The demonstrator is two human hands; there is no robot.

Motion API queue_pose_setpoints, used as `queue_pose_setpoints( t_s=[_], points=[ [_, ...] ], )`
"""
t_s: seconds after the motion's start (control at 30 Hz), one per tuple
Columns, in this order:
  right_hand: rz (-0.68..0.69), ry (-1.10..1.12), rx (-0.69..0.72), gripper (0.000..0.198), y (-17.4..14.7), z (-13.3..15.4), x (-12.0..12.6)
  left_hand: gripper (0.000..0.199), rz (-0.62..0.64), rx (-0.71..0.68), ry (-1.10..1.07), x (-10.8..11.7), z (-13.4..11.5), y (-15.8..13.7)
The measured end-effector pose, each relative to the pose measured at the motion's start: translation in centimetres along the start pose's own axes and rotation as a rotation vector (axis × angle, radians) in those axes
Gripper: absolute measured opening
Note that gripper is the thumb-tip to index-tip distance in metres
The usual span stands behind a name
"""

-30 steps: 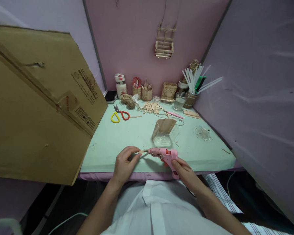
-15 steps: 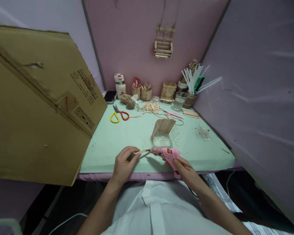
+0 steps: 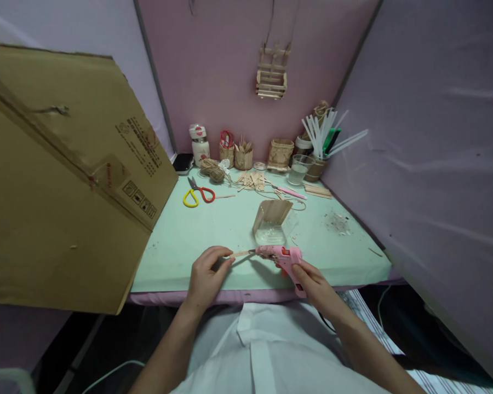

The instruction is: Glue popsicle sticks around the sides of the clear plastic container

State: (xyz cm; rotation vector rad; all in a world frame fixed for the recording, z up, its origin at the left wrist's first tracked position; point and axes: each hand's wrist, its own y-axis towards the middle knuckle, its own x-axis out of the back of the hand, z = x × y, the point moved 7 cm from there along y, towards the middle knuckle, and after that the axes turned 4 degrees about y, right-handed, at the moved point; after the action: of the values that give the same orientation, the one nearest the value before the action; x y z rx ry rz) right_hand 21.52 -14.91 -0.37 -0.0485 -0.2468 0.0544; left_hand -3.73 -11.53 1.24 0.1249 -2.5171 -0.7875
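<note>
Between thumb and fingers, my left hand (image 3: 207, 273) pinches one end of a thin wooden craft stick (image 3: 240, 254), held level above the table's front edge. My right hand (image 3: 312, 278) grips the handle of a pink hot glue gun (image 3: 282, 257), its nozzle pointing left and meeting or almost meeting the stick's far end. Whether glue is coming out is too small to see. Just beyond the gun stands a clear plastic box (image 3: 270, 235) with craft sticks (image 3: 272, 212) lining its back and left side.
Scissors (image 3: 198, 192), twine (image 3: 213, 170), loose sticks (image 3: 251, 180) and a pink-handled pen or knife (image 3: 291, 192) lie farther back. A water cup (image 3: 299, 171) and glue sticks (image 3: 319, 131) stand back right. Cardboard (image 3: 66, 180) leans at left; scraps (image 3: 337, 223) lie at right.
The glue gun has shifted slightly right along the stick, so more of the stick shows between my left fingers and the nozzle. The whole view has moved a little.
</note>
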Motion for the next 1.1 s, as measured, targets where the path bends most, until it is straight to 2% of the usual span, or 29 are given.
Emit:
queue_pose_setpoints(
  t_s=[0.37,0.53,1.1],
  points=[
    [0.038,0.039,-0.07,0.052,-0.1,-0.5,-0.1,0.009,0.011,0.008,0.02,-0.1,0.1,0.0],
    [-0.005,0.053,-0.127,0.054,-0.4,0.0,0.5,0.01,0.017,0.019,0.025,-0.1,0.1,0.1],
    [0.0,0.068,-0.12,0.054,0.0,-0.1,0.9,0.008,0.008,0.018,0.02,0.0,0.2,0.0]
  ],
)
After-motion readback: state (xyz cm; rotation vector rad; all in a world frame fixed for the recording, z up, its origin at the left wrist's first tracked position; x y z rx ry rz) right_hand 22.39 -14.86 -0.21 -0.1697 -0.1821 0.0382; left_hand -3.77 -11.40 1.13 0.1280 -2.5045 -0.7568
